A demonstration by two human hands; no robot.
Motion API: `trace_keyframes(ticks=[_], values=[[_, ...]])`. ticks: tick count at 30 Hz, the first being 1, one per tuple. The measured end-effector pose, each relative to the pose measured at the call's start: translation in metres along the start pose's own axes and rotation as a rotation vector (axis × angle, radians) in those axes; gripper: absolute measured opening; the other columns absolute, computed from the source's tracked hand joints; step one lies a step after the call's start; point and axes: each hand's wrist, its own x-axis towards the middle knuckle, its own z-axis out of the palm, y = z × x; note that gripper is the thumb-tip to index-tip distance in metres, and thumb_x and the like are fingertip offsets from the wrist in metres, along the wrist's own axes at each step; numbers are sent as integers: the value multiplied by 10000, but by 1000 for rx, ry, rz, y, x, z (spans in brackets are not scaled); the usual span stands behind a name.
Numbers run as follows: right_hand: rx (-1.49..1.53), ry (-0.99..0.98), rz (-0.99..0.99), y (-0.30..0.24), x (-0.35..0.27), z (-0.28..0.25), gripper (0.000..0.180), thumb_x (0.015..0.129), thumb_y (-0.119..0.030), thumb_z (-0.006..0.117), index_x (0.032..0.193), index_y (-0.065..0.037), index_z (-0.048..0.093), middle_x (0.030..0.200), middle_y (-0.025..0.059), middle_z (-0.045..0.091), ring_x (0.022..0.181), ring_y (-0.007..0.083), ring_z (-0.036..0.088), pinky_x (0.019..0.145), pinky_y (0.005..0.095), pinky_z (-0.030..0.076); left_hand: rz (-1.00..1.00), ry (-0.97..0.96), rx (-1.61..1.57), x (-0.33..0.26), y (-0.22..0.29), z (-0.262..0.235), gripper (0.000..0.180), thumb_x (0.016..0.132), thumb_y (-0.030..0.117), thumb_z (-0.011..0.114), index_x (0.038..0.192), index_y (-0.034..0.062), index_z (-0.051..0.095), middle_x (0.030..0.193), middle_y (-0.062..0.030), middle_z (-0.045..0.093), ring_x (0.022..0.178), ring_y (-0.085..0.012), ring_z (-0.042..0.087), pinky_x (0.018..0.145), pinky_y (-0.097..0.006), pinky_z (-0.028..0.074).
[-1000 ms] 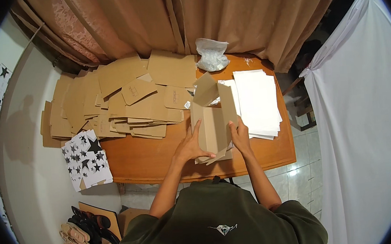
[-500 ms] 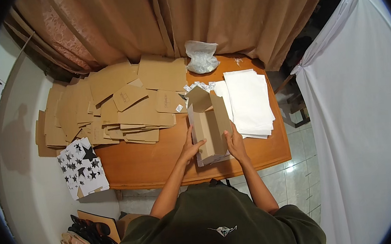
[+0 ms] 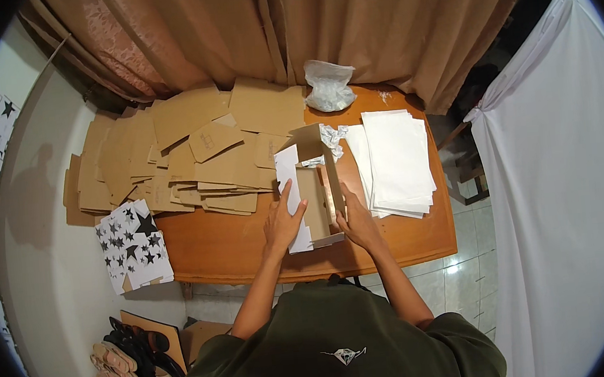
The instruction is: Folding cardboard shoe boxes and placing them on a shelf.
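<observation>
A brown cardboard box [image 3: 313, 202] with white outer faces stands open on the wooden table [image 3: 235, 248], its lid flap raised at the far end. My left hand [image 3: 282, 222] presses flat against the box's white left side. My right hand [image 3: 356, 219] grips its right wall near the front corner. Crumpled white paper [image 3: 329, 140] sits at the far end of the box. A stack of white sheets [image 3: 394, 162] lies right beside it on the right.
Several flat brown cardboard blanks [image 3: 184, 152] cover the table's left and back. A crumpled clear plastic bag [image 3: 329, 85] lies at the back edge. A star-patterned box [image 3: 133, 246] sits at the left corner. Shoes [image 3: 127, 365] are on the floor; brown curtains [image 3: 288, 24] hang behind.
The box has been turned so its open inside faces up and its white side shows. Both hands shifted with it, staying on its left and right sides.
</observation>
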Motion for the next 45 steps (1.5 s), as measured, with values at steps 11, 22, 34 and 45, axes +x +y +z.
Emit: trace_keyframes(ticks=[11, 22, 34, 45], values=[[-306, -282, 18, 13, 3, 8, 859, 897, -703, 573, 1595, -264, 333, 1588, 292, 291, 1068, 397, 673, 944, 486, 521, -53, -39, 65, 9, -22, 13, 741, 935, 678, 540, 1579, 381, 328, 1128, -258, 638, 1088, -452, 643, 900, -559, 510], [-223, -309, 31, 33, 15, 24, 799, 881, -599, 686, 1481, -111, 487, 1513, 370, 314, 1367, 538, 416, 1086, 514, 435, -37, -127, 30, 13, -27, 25, 732, 948, 682, 511, 1585, 375, 323, 1225, -265, 596, 1136, -444, 622, 940, -547, 503], [-59, -386, 176, 50, 10, 25, 1085, 723, -668, 808, 1533, -63, 413, 1533, 393, 218, 1436, 558, 277, 1131, 528, 386, -36, -159, 48, 21, -23, 36, 752, 917, 625, 612, 1570, 340, 370, 1213, -273, 548, 1100, -462, 610, 916, -543, 510], [238, -424, 320, 59, -5, 17, 1081, 720, -694, 790, 1558, -135, 397, 1641, 316, 103, 1513, 491, 173, 1200, 524, 279, 12, -83, 200, 19, -21, 45, 774, 879, 577, 691, 1539, 270, 427, 1219, -258, 528, 1109, -474, 595, 886, -563, 519]])
